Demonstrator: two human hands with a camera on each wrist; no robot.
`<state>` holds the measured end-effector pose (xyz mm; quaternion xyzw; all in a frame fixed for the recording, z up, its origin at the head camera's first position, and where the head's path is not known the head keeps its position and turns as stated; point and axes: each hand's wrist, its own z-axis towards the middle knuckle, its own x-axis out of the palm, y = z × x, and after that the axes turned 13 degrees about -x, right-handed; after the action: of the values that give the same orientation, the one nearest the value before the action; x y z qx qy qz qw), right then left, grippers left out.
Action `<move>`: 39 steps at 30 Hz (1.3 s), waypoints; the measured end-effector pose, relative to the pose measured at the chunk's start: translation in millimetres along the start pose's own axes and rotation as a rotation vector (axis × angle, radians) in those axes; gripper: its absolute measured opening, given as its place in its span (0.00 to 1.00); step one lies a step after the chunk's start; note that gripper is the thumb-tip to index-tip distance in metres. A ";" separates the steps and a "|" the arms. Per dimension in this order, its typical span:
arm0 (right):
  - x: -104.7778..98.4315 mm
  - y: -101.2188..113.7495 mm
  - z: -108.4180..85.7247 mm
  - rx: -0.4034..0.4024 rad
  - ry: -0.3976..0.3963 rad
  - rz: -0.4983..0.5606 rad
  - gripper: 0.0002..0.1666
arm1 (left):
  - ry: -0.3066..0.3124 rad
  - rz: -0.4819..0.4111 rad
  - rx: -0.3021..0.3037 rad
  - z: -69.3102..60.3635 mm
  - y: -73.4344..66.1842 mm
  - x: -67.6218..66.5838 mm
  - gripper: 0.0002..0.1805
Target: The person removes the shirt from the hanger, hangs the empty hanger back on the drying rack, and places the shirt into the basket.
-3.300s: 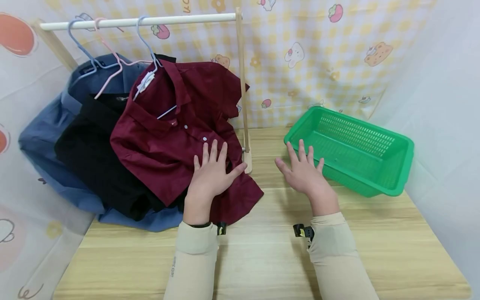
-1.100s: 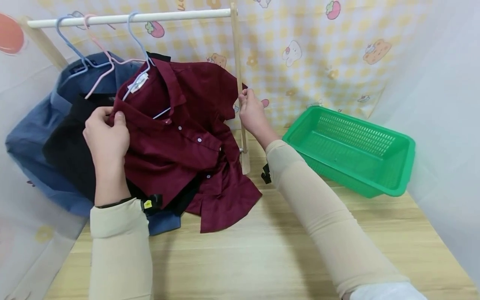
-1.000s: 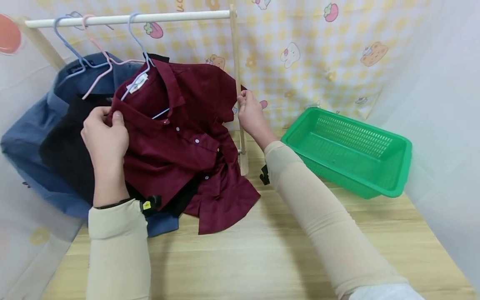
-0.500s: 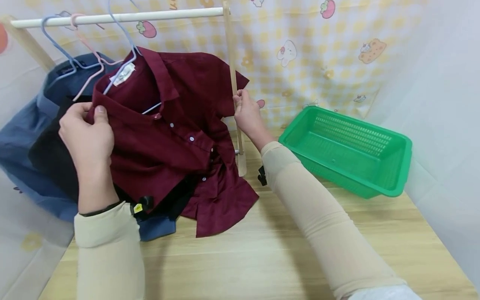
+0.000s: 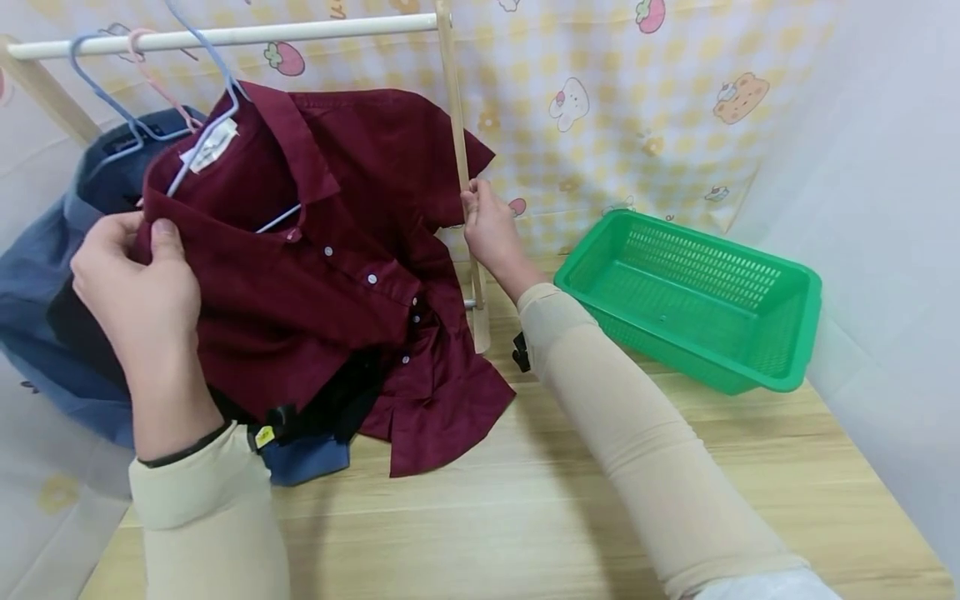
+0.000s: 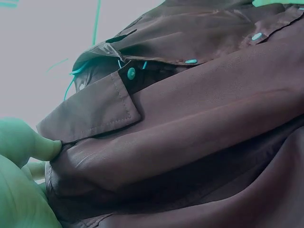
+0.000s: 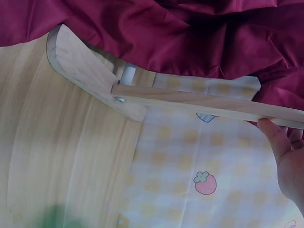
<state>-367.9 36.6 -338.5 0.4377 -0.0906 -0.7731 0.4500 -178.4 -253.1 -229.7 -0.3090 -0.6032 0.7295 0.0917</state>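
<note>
In the head view my left hand [image 5: 138, 292] pinches the maroon short-sleeved shirt [image 5: 322, 292] at its shoulder beside the collar. In the left wrist view the thumb [image 6: 45, 147] presses the cloth near a collar tip. The shirt hangs on a blue hanger [image 5: 213, 62], whose neck crosses in front of the white rail [image 5: 315, 32] and leaves the top of the frame. My right hand [image 5: 491, 229] grips the wooden upright [image 5: 452, 100] of the clothes rack, with its thumb on the near edge in the right wrist view. The shirt's far sleeve passes behind that upright.
A blue shirt [image 5: 45, 275] on a blue hanger [image 5: 105, 96] and a black garment [image 5: 82, 329] hang behind, partly covered; a pink hanger [image 5: 153, 79] shows too. A green perforated basket [image 5: 690, 350] stands right on the wooden table [image 5: 480, 517], near the white side wall [image 5: 885, 208].
Both hands, spread over the table at first, went to the shirt and the upright. Since then my left hand has drawn the shirt leftward, its hanger rising above the rail. My right hand stays on the upright.
</note>
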 end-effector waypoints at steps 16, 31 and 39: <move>-6.8 4.1 1.3 0.073 0.025 0.108 0.25 | -0.144 -0.167 -0.021 -39.6 51.7 -27.0 0.09; -37.6 72.9 -36.6 -0.118 -0.167 0.274 0.28 | -0.109 -0.518 0.036 -46.9 66.9 -50.7 0.06; -48.4 83.0 -67.6 -0.120 -0.178 0.438 0.27 | -0.020 -0.555 0.053 -61.3 63.3 -60.4 0.07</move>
<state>-255.2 43.2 -306.0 0.3102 -0.1767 -0.6968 0.6221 -81.0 -249.4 -273.4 -0.1221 -0.6466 0.6950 0.2898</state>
